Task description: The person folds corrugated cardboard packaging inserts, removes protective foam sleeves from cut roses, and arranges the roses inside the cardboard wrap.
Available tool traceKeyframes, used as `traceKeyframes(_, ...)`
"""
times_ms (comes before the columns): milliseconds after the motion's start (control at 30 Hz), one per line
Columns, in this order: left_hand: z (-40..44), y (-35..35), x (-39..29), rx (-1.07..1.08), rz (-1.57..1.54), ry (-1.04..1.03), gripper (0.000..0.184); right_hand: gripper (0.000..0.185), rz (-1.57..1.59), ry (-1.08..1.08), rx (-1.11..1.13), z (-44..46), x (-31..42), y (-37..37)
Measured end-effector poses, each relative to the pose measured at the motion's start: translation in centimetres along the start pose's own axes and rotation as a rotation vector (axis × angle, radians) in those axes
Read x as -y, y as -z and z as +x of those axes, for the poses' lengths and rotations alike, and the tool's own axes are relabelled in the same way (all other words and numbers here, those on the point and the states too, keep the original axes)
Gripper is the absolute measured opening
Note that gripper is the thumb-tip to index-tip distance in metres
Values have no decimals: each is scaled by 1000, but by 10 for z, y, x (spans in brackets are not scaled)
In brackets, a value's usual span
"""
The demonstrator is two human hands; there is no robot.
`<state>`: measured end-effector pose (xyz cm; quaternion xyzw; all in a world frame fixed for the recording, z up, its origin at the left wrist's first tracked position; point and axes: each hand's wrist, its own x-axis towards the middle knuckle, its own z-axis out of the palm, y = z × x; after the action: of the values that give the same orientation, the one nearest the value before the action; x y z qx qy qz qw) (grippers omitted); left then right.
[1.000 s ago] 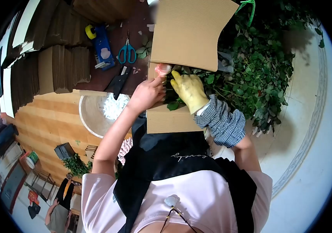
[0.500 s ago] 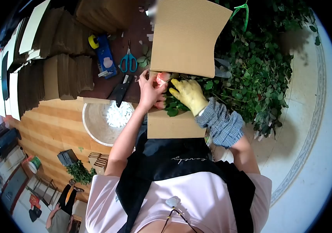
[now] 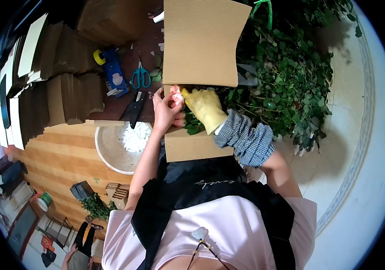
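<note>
Pink rose heads (image 3: 176, 95) on the cardboard (image 3: 197, 148), by its left edge. With the bare left hand (image 3: 166, 110), cups one between thumb and fingers, set narrow. With the yellow-gloved right hand (image 3: 205, 107), curls fingers over the leafy stems (image 3: 193, 126), just beside the blooms; cannot tell whether gripping any. Narrow room between the cardboard's left edge and the scissors (image 3: 141, 78); black tool (image 3: 135, 109) at the table's (image 3: 116, 110) near edge.

Pink shirt (image 3: 237, 225), black apron (image 3: 192, 173), white script (image 3: 210, 183) perhaps "lovely"; right hand (image 3: 206, 108) gloved yellow, 1 checked oversleeve (image 3: 248, 140).
</note>
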<state>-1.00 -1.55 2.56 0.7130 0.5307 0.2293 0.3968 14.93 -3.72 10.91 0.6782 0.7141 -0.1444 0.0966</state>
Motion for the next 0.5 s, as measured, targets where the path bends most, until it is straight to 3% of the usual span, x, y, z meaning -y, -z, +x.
traceKeyframes(33,0,-1,2,6,-5,16,46,15,-65,49,-89,4,-3,-18)
traceKeyframes(267,1,0,7,97,-58,115,52,17,9,16,-16,10,-1,-4)
traceKeyframes(333,3,9,10,49,59,22,49,16,96,7,-77,7,-5,-6)
traceKeyframes(400,6,36,4,215,-291,160,40,20,143,61,-287,3,-10,-13)
traceKeyframes(433,1,30,22,41,-213,89,31,22,142,65,-274,2,-10,-17)
traceKeyframes(467,0,56,-18,53,-189,234,28,22,141,73,-276,3,-12,-21)
traceKeyframes(500,-2,61,-32,61,-190,201,26,22,134,75,-272,5,-12,-25)
